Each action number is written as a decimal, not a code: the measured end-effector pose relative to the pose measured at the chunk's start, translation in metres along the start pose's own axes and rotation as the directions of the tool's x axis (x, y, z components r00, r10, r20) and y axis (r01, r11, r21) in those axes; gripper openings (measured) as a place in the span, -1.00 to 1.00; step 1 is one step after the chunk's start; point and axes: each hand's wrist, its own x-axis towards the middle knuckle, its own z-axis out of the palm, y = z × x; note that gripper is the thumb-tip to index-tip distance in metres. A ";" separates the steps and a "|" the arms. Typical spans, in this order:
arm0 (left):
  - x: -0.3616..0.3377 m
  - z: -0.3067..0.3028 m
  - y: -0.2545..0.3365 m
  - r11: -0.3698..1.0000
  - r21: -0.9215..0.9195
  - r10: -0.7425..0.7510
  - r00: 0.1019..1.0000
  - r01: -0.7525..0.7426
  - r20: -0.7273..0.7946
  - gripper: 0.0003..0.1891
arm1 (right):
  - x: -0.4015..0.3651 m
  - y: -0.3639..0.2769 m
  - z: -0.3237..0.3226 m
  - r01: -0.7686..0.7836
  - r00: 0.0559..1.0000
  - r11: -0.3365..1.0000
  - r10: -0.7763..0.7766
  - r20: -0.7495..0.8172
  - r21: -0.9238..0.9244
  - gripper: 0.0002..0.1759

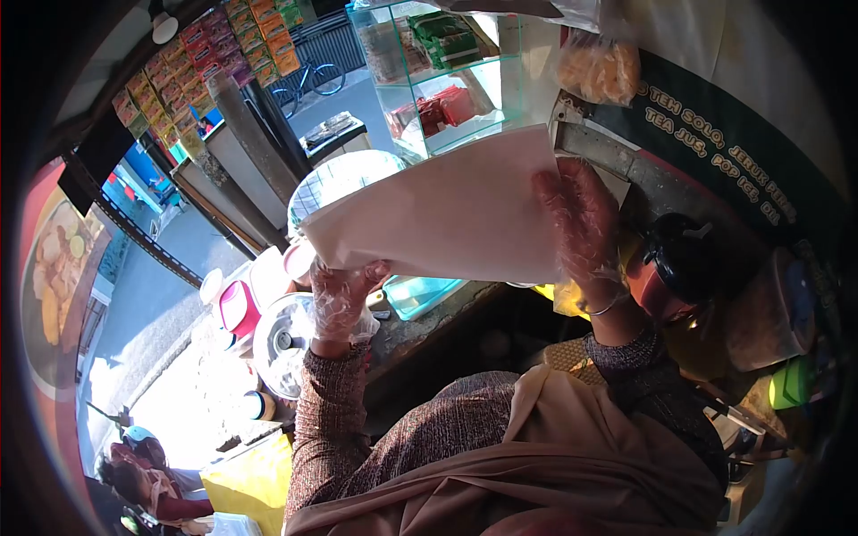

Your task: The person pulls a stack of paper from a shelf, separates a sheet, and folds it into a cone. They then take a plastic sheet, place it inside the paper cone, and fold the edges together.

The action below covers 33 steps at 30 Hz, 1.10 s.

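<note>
A large sheet of pale paper (438, 210) is stretched between my two hands, above the counter. My left hand (344, 295), in a clear plastic glove, pinches the sheet's lower left corner between thumb and fingers. At the sheet's right edge is my right hand (581, 219), also in a clear glove, with its fingers bent against the paper. Below the sheet, a light blue container (420, 295) lies just right of my left hand. A round clear lid with a dark knob (284, 341) is left of my left wrist.
Behind the sheet stands a glass case (447, 71) with red and green packets. A pink container (238, 308) is at the left. Hanging sachets (192, 67) are at the upper left. A black and red object (675, 268) stands right of my right wrist. A person (147, 482) is at the lower left.
</note>
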 end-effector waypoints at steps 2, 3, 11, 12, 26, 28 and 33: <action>0.003 0.005 0.003 0.996 0.010 -0.083 0.995 0.083 -0.051 -0.52 | 0.000 0.000 -0.002 -0.021 1.000 0.999 0.021 0.002 -0.037 -0.81; 0.003 0.004 0.001 0.992 0.127 -0.018 0.997 0.026 -0.068 -0.60 | 0.000 0.000 -0.003 -0.042 0.999 0.996 0.042 0.002 -0.074 -0.81; 0.006 0.011 0.000 0.994 0.112 0.038 0.985 -0.019 -0.169 -0.64 | -0.001 -0.006 0.001 0.003 0.996 1.000 -0.002 0.092 -0.007 -0.68; 0.006 0.013 0.001 0.996 0.094 0.017 0.981 0.001 -0.192 -0.65 | -0.002 -0.006 0.001 0.005 0.993 0.999 0.000 0.119 -0.038 -0.65; 0.009 0.022 0.016 0.986 -0.092 -0.153 0.967 0.137 -0.205 -0.66 | 0.002 0.004 0.000 -0.185 0.979 0.953 0.156 0.134 0.239 -0.57; 0.011 0.021 0.017 0.979 -0.097 -0.196 0.954 0.179 -0.226 -0.66 | 0.003 0.007 -0.003 -0.219 0.971 0.938 0.184 0.151 0.268 -0.53; 0.029 0.012 0.029 0.964 0.166 -0.175 0.966 0.207 -0.189 -0.75 | 0.021 0.002 0.000 0.082 0.996 0.943 -0.091 -0.012 -0.323 -0.30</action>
